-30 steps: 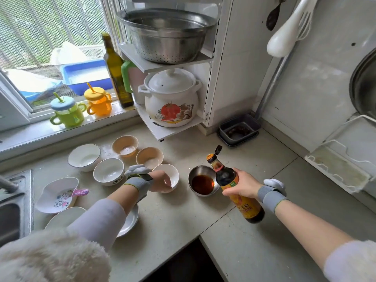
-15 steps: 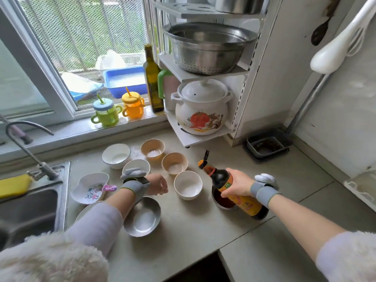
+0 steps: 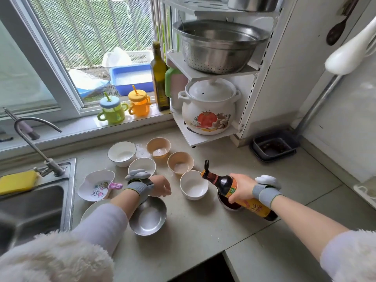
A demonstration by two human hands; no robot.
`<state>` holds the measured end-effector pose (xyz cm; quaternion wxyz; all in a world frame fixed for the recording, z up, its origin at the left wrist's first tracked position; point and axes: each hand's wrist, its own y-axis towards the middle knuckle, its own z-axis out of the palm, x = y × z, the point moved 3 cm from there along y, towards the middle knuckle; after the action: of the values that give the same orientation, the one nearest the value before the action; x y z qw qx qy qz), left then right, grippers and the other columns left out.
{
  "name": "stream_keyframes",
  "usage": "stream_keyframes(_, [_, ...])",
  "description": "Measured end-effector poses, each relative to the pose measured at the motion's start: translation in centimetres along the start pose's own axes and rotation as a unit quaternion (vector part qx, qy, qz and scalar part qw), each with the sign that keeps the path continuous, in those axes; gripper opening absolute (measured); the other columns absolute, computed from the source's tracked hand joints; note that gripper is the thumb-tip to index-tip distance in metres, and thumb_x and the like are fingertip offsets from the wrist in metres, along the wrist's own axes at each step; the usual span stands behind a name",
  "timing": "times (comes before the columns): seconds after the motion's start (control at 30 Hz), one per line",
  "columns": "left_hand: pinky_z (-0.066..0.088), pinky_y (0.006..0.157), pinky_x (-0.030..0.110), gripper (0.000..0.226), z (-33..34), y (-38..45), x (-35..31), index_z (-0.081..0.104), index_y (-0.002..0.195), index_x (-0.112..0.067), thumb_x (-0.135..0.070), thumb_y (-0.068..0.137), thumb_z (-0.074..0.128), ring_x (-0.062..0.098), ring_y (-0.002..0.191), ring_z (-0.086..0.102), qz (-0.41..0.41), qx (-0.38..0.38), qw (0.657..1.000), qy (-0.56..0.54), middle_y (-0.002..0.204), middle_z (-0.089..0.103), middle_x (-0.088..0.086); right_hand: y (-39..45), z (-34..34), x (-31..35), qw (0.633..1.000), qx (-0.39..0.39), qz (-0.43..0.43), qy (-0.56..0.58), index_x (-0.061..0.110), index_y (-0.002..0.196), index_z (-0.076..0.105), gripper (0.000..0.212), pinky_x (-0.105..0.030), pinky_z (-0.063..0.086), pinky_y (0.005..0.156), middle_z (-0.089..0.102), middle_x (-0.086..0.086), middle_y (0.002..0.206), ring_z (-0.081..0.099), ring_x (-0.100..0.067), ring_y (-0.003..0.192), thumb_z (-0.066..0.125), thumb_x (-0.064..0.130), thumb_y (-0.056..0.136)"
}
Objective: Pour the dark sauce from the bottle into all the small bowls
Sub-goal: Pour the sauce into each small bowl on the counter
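Right hand (image 3: 241,188) tilts glossy bottle (image 3: 234,190) over round bowl (image 3: 194,185).

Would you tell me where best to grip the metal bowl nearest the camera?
Probably pinch the metal bowl by its thin rim at the near right edge, from above: it sits upright and open, and the left hand hovers over the far edge.

Home kitchen: sink (image 3: 36,202), pot rack (image 3: 205,139), countertop (image 3: 203,231).
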<state>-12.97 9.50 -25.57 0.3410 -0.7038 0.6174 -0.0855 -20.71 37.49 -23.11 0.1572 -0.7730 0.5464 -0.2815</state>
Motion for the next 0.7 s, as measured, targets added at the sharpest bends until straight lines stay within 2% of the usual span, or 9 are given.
stream_keyframes(0.03, [0.047, 0.065, 0.016, 0.025, 0.04, -0.02, -0.05, 0.072, 0.104, -0.011, -0.024, 0.089, 0.057, 0.014, 0.075, 0.061, 0.001, 0.002, 1.000, -0.002, 0.105, 0.076, 0.008, -0.02, -0.02, 0.01, 1.000, 0.001, 0.002, -0.002, 0.023, 0.104, 0.053, 0.049, -0.031, 0.051, 0.075, 0.065, -0.002, 0.105, 0.062, -0.023, 0.097, 0.080, 0.033, 0.064])
stream_keyframes(0.13, [0.049, 0.076, 0.022, 0.026, -0.08, -0.21, -0.14, 0.072, 0.107, -0.011, -0.023, 0.090, 0.056, 0.013, 0.077, 0.060, 0.001, 0.006, 1.000, -0.002, 0.107, 0.075, 0.007, 0.03, -0.07, 0.07, 1.000, -0.001, 0.009, -0.009, 0.025, 0.105, 0.054, 0.053, -0.031, 0.052, 0.074, 0.064, -0.001, 0.104, 0.062, -0.021, 0.094, 0.080, 0.036, 0.060])
stream_keyframes(0.2, [0.047, 0.071, 0.021, 0.028, -0.15, -0.28, -0.11, 0.072, 0.108, -0.010, -0.023, 0.090, 0.056, 0.014, 0.078, 0.060, 0.003, 0.007, 1.000, 0.000, 0.106, 0.075, 0.007, 0.01, -0.13, 0.17, 1.000, -0.001, 0.011, -0.013, 0.025, 0.106, 0.054, 0.055, -0.031, 0.052, 0.074, 0.064, 0.000, 0.104, 0.062, -0.021, 0.094, 0.080, 0.037, 0.059])
stream_keyframes(0.27, [0.044, 0.063, 0.016, 0.027, -0.17, -0.32, 0.00, 0.073, 0.106, -0.010, -0.022, 0.089, 0.056, 0.014, 0.078, 0.059, 0.002, 0.004, 1.000, 0.001, 0.096, 0.074, 0.006, -0.05, -0.23, 0.33, 1.000, 0.000, 0.012, -0.017, 0.023, 0.104, 0.054, 0.054, -0.030, 0.050, 0.071, 0.065, -0.001, 0.104, 0.062, -0.022, 0.094, 0.080, 0.037, 0.059])
stream_keyframes(0.33, [0.045, 0.065, 0.019, 0.027, -0.25, -0.36, 0.11, 0.074, 0.103, -0.010, -0.022, 0.088, 0.057, 0.015, 0.077, 0.059, -0.002, -0.003, 1.000, 0.000, 0.087, 0.069, 0.001, -0.11, -0.31, 0.45, 1.000, -0.002, 0.012, -0.020, 0.021, 0.103, 0.054, 0.053, -0.030, 0.047, 0.068, 0.065, -0.002, 0.104, 0.062, -0.023, 0.094, 0.081, 0.036, 0.059])
stream_keyframes(0.53, [0.044, 0.062, 0.017, 0.025, -0.34, -0.42, 0.33, 0.074, 0.102, -0.010, -0.023, 0.088, 0.057, 0.015, 0.076, 0.059, -0.005, -0.008, 1.000, -0.002, 0.088, 0.071, 0.004, -0.44, -0.24, 0.57, 1.000, 0.004, 0.020, -0.024, 0.023, 0.105, 0.052, 0.054, -0.029, 0.046, 0.070, 0.063, -0.002, 0.108, 0.060, -0.023, 0.097, 0.080, 0.036, 0.061])
stream_keyframes(0.7, [0.046, 0.077, 0.022, 0.027, -0.38, -0.47, 0.20, 0.073, 0.106, -0.010, -0.023, 0.089, 0.057, 0.015, 0.079, 0.059, -0.003, -0.013, 1.000, -0.004, 0.087, 0.068, 0.001, -0.64, -0.27, 0.61, 0.999, 0.006, 0.028, -0.032, 0.021, 0.115, 0.053, 0.063, -0.029, 0.046, 0.072, 0.062, -0.002, 0.112, 0.060, -0.023, 0.100, 0.082, 0.037, 0.060])
